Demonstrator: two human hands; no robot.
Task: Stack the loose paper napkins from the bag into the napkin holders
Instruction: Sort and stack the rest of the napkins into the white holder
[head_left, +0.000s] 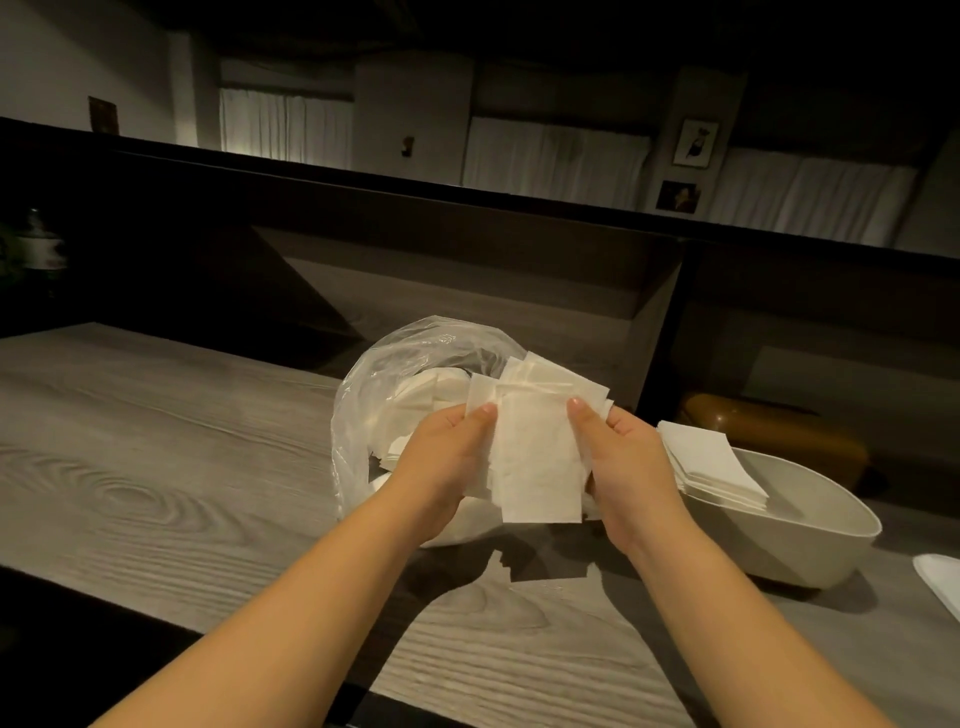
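Fingers (480, 415) around napkins (535, 457) above grey wood-grain table (156, 467) (dim room).

Two hands hold a messy bunch of white napkins (535, 447) over the wooden counter (156, 467). The left hand (447, 457) grips one side and the right hand (623, 457) grips the other, thumbs on top. Just behind sits a clear plastic bag (395, 374) with more napkins. To the right, a pale holder (810, 540) has a neat stack (711, 462) inside.
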